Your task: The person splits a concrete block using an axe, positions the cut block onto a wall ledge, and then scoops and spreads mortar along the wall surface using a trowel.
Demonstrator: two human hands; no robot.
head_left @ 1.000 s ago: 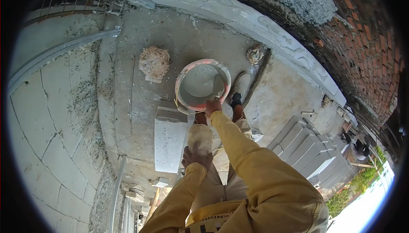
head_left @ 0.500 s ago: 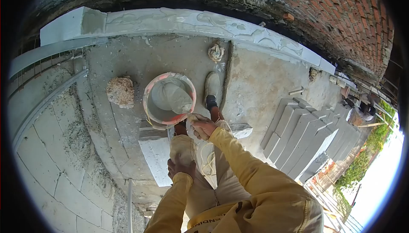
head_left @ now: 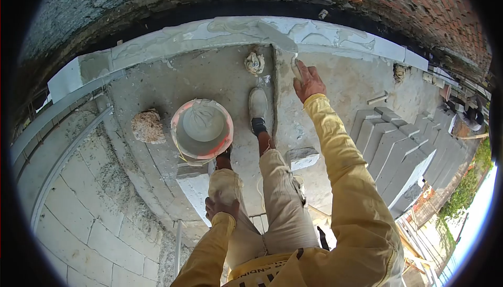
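Note:
My right hand (head_left: 310,83) is closed round the handle of a trowel (head_left: 279,38). The grey blade lies over the top of the low white block wall (head_left: 209,35), which carries patches of smeared mortar. My left hand (head_left: 222,209) holds nothing and rests on my left leg near the knee, fingers spread over the trousers. In front of my left foot stands a round bucket (head_left: 227,139) with a reddish-white rim. Wet grey mortar (head_left: 201,122) fills its lower part, with ridges on one side.
A rough lump of rubble (head_left: 148,126) lies left of the bucket, and a smaller crumpled clump (head_left: 254,63) near the wall. Stacked grey blocks (head_left: 393,150) stand at the right, with a hammer-like tool (head_left: 378,98) close by. Another person (head_left: 471,114) is at far right.
My right hand has moved from the bucket forward and right to the wall with the trowel. The trowel has left the bucket. My left hand stays on the leg.

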